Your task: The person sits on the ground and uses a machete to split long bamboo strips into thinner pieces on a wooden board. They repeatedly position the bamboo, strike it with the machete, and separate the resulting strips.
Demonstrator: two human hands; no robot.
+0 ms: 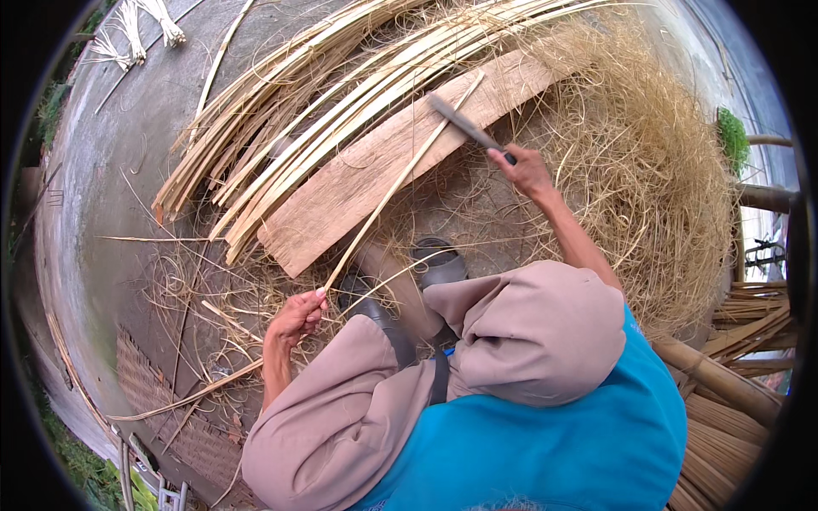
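Note:
My left hand point(297, 316) is closed in a pinch on the near end of a long, pale bamboo strip point(392, 189). That strip slants up and away to the right, lying across a wide wooden plank point(358, 181). A knife point(464, 122) with a grey blade and dark handle is gripped in my right hand point(526, 172). Its blade crosses the strip near the strip's far end, over the plank; whether it touches the strip I cannot tell. The blade looks slightly blurred.
Beyond the plank lies a bundle of long split strips point(281, 136). Curly shavings point(648, 162) heap up on the right, with more scattered around my sandals point(439, 262). White bundles point(129, 30) lie far left, a woven mat point(162, 383) near left, bamboo poles point(724, 379) at right.

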